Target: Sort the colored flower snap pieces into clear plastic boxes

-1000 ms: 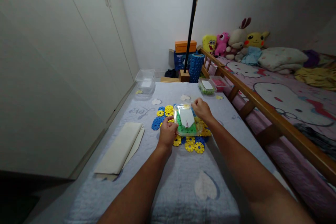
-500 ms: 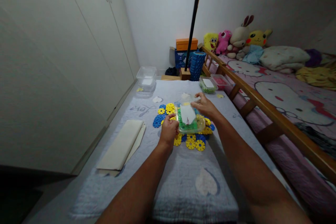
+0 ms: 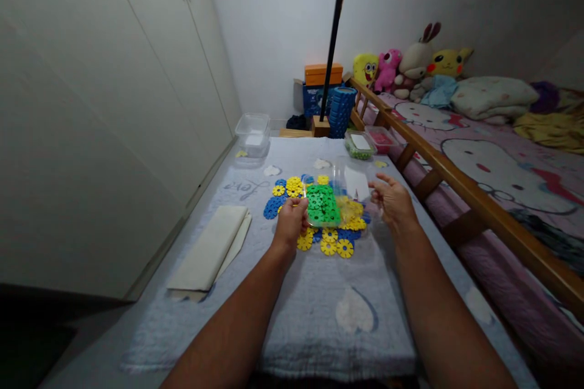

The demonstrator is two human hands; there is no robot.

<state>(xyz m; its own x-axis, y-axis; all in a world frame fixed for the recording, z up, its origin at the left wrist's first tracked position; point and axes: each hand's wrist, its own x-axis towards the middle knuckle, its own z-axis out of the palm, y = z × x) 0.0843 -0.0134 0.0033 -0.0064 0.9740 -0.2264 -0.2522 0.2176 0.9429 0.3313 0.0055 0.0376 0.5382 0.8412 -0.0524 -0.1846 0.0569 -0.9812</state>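
Note:
A clear plastic container (image 3: pixel 338 219) holding green slotted discs (image 3: pixel 322 203) is tilted above a pile of loose discs. My left hand (image 3: pixel 292 219) is closed on its left side, thumb near the rim. The clear lid, bearing a white label (image 3: pixel 356 183), is swung out to the right of the container. At the lid's right edge is my right hand (image 3: pixel 393 199), its fingertips seemingly pinching that edge. Beneath them lie yellow discs (image 3: pixel 345 248) and blue discs (image 3: pixel 274 207), partly hidden by the container and lid.
A folded cream sheet (image 3: pixel 210 249) lies at left on the cloth-covered table. Toward the back stand a clear container (image 3: pixel 252 129), a box of green pieces (image 3: pixel 360 146) and a box of red pieces (image 3: pixel 381 139). A wooden bed rail (image 3: pixel 424 155) runs along the right.
My right hand has moved right, swinging the lid with its white label off the container. The green discs are now uncovered. My left hand keeps its hold, nearly in place.

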